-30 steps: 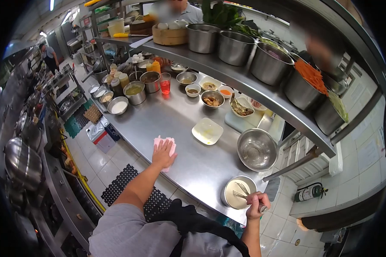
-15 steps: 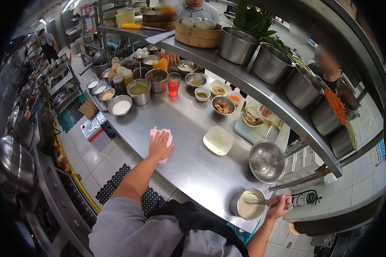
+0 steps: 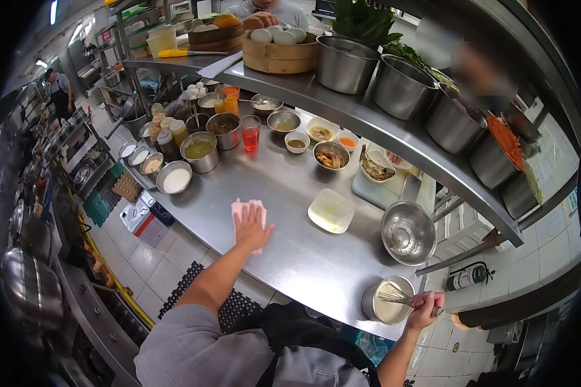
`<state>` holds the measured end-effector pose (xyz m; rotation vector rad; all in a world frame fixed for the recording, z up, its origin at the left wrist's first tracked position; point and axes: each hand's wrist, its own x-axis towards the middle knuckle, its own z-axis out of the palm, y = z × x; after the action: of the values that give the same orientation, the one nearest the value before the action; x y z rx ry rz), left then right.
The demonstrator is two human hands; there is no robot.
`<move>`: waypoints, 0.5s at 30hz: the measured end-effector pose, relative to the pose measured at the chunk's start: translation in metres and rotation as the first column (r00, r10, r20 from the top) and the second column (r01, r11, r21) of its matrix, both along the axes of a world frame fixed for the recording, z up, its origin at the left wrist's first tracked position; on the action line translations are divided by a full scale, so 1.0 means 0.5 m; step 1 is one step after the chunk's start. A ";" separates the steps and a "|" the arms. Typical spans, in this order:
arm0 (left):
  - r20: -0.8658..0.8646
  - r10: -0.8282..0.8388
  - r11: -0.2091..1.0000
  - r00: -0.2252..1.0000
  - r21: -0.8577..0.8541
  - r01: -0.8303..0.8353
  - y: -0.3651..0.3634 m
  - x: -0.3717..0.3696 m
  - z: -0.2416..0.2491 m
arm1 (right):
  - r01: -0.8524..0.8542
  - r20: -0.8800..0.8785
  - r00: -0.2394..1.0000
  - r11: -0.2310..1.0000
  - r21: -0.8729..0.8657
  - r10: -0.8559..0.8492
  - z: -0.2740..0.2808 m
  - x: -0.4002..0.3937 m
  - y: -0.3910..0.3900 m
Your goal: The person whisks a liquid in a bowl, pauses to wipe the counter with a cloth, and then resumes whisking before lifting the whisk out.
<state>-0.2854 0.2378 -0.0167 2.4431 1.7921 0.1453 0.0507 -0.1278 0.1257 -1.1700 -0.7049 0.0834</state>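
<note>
My left hand point(image 3: 252, 231) lies flat and spread over the pink cloth point(image 3: 240, 208) at the steel table point(image 3: 303, 267)'s near edge, apparently for even pressure, while my right hand point(image 3: 425, 310), near right, grips the whisk point(image 3: 400, 297) outside the pot point(image 3: 369, 308)'s rim, likely avoiding the pale mixture point(image 3: 387, 313).

Shelf point(image 3: 342, 108) is spanning above table point(image 3: 303, 271); tiled floor point(image 3: 145, 256) is showing below; tiled wall point(image 3: 523, 274) is standing right; light point(image 3: 53, 11) is glowing upper left.
</note>
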 end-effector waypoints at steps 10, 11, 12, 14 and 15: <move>0.004 -0.347 0.938 0.938 -0.001 0.347 -0.208 0.101 0.002 | -0.024 -0.023 0.999 1.000 0.006 0.024 0.009 0.012 -0.003; 0.006 -0.367 0.930 0.930 -0.009 0.367 -0.213 0.103 0.003 | -0.031 -0.023 0.999 1.000 -0.003 0.031 0.011 0.011 -0.003; 0.008 -0.385 0.923 0.923 -0.013 0.385 -0.215 0.107 0.006 | -0.039 -0.022 0.999 0.999 -0.009 0.039 0.013 0.012 -0.002; 0.014 -0.384 0.923 0.923 -0.009 0.385 -0.215 0.105 0.009 | -0.061 -0.018 0.998 0.998 -0.002 0.061 0.010 0.011 -0.006; 0.019 -0.389 0.921 0.921 -0.004 0.389 -0.218 0.108 0.008 | -0.069 -0.005 0.998 0.997 -0.020 0.069 0.007 0.012 -0.007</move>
<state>-0.2314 0.1291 -0.0128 2.7201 1.2582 0.1237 0.0566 -0.1312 0.1292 -1.1648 -0.7425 0.1517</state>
